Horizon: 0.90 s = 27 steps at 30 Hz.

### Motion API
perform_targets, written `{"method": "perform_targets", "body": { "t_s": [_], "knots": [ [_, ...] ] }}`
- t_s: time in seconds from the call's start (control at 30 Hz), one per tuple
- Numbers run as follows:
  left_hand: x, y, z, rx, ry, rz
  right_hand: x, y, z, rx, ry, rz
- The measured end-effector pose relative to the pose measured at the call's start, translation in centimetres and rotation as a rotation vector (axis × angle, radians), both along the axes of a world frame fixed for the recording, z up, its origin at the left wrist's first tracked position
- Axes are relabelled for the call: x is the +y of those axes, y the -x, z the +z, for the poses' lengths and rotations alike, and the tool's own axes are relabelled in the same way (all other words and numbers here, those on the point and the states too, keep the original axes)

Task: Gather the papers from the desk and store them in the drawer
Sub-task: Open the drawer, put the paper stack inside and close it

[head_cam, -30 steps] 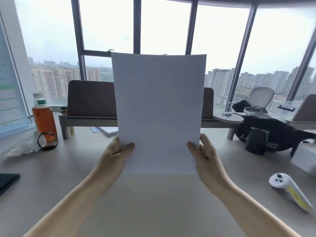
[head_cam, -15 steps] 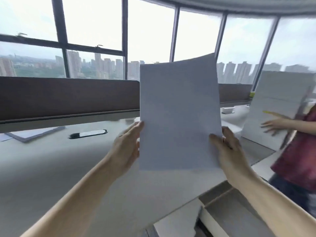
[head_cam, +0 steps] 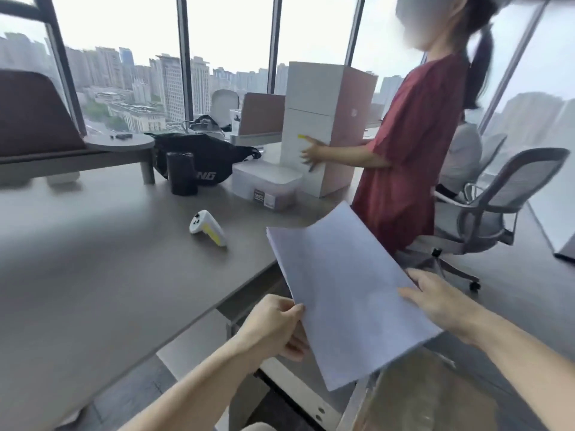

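Observation:
A stack of white papers is held nearly flat, tilted, beyond the right edge of the grey desk. My left hand pinches the papers' near left edge. On the right edge rests my right hand, fingers spread over the top sheet. Below the papers an open drawer unit shows its white front, with a clear plastic sheet over part of it to the right.
A person in a red shirt stands close on the right, touching white boxes. A grey office chair is behind them. On the desk lie a white-yellow controller, a black cup, a black bag and a clear box.
The view has swung right and down. The papers dropped from upright in front of the windows to nearly flat over the open drawer, both hands still on them.

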State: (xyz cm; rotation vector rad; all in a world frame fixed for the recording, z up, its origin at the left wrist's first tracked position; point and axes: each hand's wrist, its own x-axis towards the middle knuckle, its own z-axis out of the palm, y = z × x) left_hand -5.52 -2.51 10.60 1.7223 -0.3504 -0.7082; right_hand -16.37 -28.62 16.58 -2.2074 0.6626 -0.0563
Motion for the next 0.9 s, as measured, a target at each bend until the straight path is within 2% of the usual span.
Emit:
{"method": "perform_targets", "body": {
  "t_s": [0.23,0.4,0.47,0.5,0.57,0.67,0.7,0.8,0.9],
  "knots": [
    [-2.9,-0.1,-7.3,0.257,-0.226,-0.098,-2.9,-4.1,-6.2,0.413,0.121,0.121],
    [-3.0,-1.6,-9.5,0.289,-0.321,-0.190,-4.8,-9.3,-9.1,0.613,0.212,0.255],
    [-2.8,-2.8,-10.5,0.132,-0.456,-0.248,-5.5,-11.1,-10.0,0.661,0.214,0.296],
    [-2.7,-3.4,-10.8,-0.035,-0.524,-0.237,-5.7,-11.9,-10.4,0.679,0.223,0.305],
    [-2.4,-4.9,-11.5,-0.464,-0.636,-0.143,-6.1,-13.3,-11.2,0.686,0.261,0.312],
    [-2.1,-7.1,-12.1,-1.048,-0.654,-0.032,-5.8,-15.1,-12.5,0.712,0.338,0.339],
    [-2.0,-7.6,-12.6,-1.124,-0.688,-0.038,-5.5,-15.6,-12.7,0.714,0.362,0.350],
    [-2.0,-8.5,-13.1,-1.057,-0.825,-0.056,-3.9,-16.7,-13.4,0.699,0.370,0.343],
    [-2.4,-8.4,-13.1,-1.021,-0.818,-0.030,-2.9,-17.2,-14.9,0.705,0.353,0.314]
  ]
}}
